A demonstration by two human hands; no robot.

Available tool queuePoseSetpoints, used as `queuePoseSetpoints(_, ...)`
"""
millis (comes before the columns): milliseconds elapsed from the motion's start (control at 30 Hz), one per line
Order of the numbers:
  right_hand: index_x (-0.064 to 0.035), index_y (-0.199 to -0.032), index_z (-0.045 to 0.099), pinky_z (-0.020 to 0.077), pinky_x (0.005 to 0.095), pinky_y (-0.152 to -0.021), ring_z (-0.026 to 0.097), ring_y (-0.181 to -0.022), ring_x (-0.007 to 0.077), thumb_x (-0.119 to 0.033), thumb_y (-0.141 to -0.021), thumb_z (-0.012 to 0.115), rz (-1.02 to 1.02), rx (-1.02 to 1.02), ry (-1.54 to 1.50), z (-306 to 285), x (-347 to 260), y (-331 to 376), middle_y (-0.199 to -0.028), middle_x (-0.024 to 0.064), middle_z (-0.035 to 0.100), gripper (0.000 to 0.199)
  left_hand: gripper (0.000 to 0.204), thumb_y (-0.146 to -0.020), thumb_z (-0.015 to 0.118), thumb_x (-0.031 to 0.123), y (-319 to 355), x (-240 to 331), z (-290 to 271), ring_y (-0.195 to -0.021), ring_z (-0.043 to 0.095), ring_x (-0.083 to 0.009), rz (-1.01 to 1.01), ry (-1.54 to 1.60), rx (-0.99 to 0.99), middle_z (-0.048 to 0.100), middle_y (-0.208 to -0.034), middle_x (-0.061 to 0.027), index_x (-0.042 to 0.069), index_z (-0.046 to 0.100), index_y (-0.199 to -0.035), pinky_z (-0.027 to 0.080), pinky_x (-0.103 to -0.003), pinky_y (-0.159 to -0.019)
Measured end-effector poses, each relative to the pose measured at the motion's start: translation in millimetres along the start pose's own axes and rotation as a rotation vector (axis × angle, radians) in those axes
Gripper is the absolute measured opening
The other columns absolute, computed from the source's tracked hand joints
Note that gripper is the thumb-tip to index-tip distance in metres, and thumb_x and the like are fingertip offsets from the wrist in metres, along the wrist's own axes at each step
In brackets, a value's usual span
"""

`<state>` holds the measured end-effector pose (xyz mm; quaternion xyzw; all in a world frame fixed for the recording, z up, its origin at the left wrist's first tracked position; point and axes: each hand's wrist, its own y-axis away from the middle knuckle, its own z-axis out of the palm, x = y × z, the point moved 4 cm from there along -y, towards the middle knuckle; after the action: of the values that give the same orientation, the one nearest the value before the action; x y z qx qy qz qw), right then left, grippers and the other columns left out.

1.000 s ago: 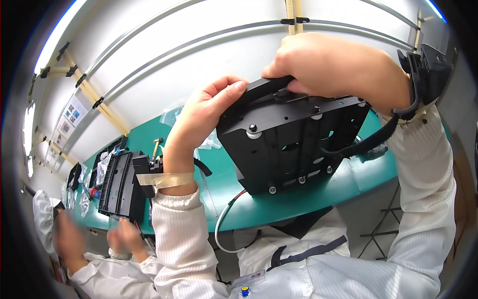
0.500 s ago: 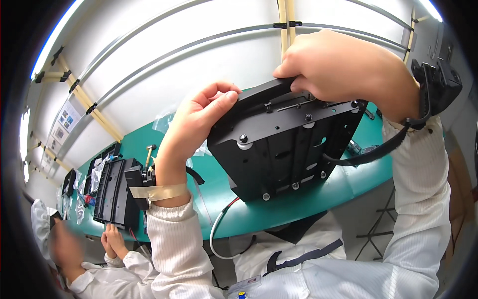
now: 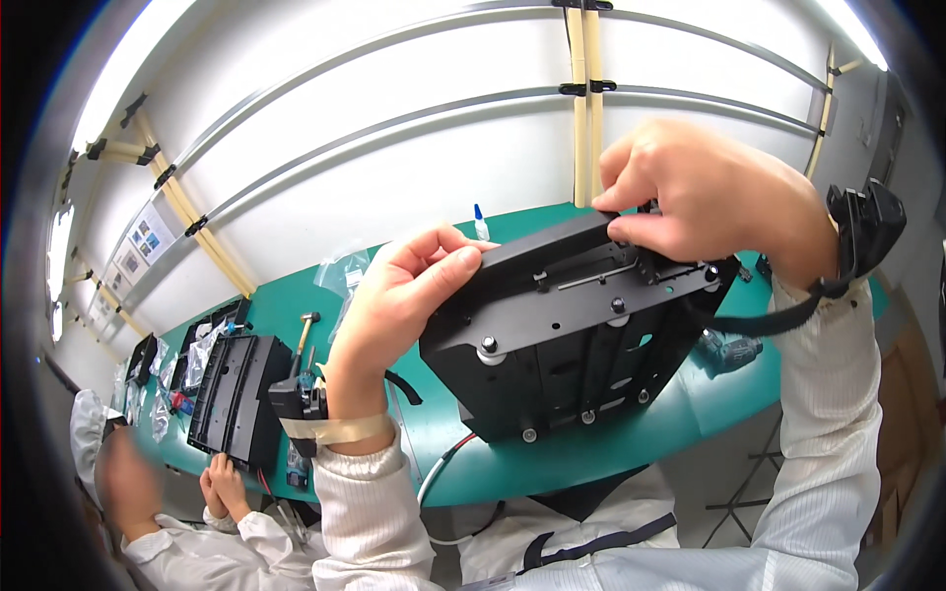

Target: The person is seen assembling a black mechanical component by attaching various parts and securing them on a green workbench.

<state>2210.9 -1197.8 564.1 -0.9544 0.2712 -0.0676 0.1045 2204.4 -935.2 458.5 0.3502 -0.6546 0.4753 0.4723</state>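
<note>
A black metal housing (image 3: 552, 369) stands tilted on the green table in front of me, with round feet or standoffs and screw heads along its faces. A long black bar (image 3: 547, 246) runs along its top far edge. My left hand (image 3: 394, 286) pinches the bar's left end between thumb and fingers. At the bar's right end, my right hand (image 3: 695, 192) grips it with thumb and bent fingers. Below the bar, a thin metal rod (image 3: 596, 279) lies on the top face. A white and red cable (image 3: 445, 468) comes from the housing's lower left side.
To the left, a person's hands (image 3: 225, 488) touch another black housing (image 3: 236, 399). A hammer (image 3: 307, 330), plastic bags (image 3: 345, 274) and a blue-capped bottle (image 3: 480, 223) lie or stand on the green table (image 3: 552, 473). A power screwdriver (image 3: 727, 353) lies right of my housing.
The housing, bar and both my hands appear lower in view, partly because the view has tilted up. My right hand's fingers have shifted at the bar's right end.
</note>
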Motion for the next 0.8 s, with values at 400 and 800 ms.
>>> queuePoseSetpoints(400,0.0017,-0.086,0.076,0.0534,0.0439,-0.071,0.067,-0.079,0.037,-0.003,-0.085,0.074,-0.064,0.076,-0.123,4,3,4,-0.084,0.0162,0.068,0.006,0.018,-0.101,0.072,0.013,-6,0,4,-0.117,0.069,-0.0227,0.093,-0.038,-0.022,0.076,-0.107,-0.0136,-0.005,0.072,-0.1,0.052,-0.034,-0.1)
queuePoseSetpoints(800,-0.0056,-0.078,0.076,0.055,0.0448,-0.072,0.068,-0.082,0.036,-0.005,-0.078,0.072,-0.049,0.108,-0.091,5,3,5,-0.082,0.0082,0.069,0.004,0.016,-0.101,0.069,0.01,-2,11,8,-0.118,0.072,-0.0273,0.096,-0.149,-0.016,0.077,-0.103,-0.0147,-0.006,0.07,-0.098,0.054,-0.037,-0.1)
